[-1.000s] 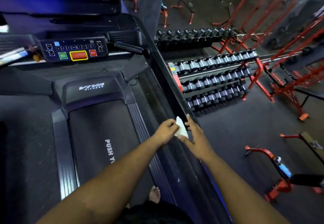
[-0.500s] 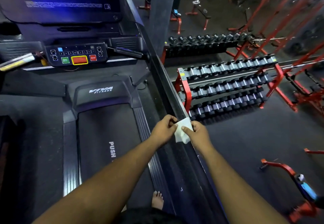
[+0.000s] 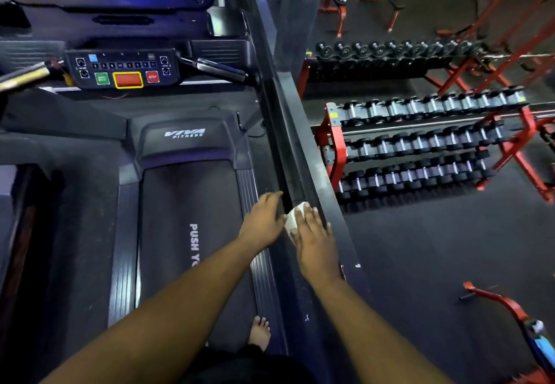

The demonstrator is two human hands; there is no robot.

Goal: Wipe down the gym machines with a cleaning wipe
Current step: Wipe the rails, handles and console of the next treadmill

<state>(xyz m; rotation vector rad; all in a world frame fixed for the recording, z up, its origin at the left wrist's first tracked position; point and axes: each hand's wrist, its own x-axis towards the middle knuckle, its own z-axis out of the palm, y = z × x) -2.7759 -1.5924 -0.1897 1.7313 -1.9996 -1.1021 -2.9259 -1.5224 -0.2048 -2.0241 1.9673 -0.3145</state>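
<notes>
1. Whereas half a second ago both hands pinched the cleaning wipe (image 3: 290,222) up between them above the rail, the wipe now lies flat on the treadmill's right side rail (image 3: 300,155), centre of frame, mostly covered by the right hand.
2. Right hand (image 3: 313,241): fingers straight, palm down, pressing the wipe onto the rail; only a white edge of the wipe shows at the fingertips and beside the thumb.
3. Left hand (image 3: 262,223): has let go of the wipe; fingers extended and relaxed, resting on the inner edge of the same rail, just beside the wipe, grasping nothing.
4. View: shifted since the earlier frame; the console now sits higher and the dumbbell rack has moved toward the right edge.
5. Treadmill belt (image 3: 192,233): centre left, dark, with partial white lettering "PUSH YO"; one bare foot (image 3: 259,332) stands at its lower right edge.
6. Motor cover (image 3: 183,140): marked "VIVA FITNESS", above the belt.
7. Console panel (image 3: 123,68): upper left; green, red yellow-framed and red "STOP" buttons.
8. Dumbbell rack (image 3: 333,143): red frame, right of centre; three tiers hold rows of dumbbells lying side by side.
9. Second rack, upper right: one row of black dumbbells (image 3: 390,50).
</notes>
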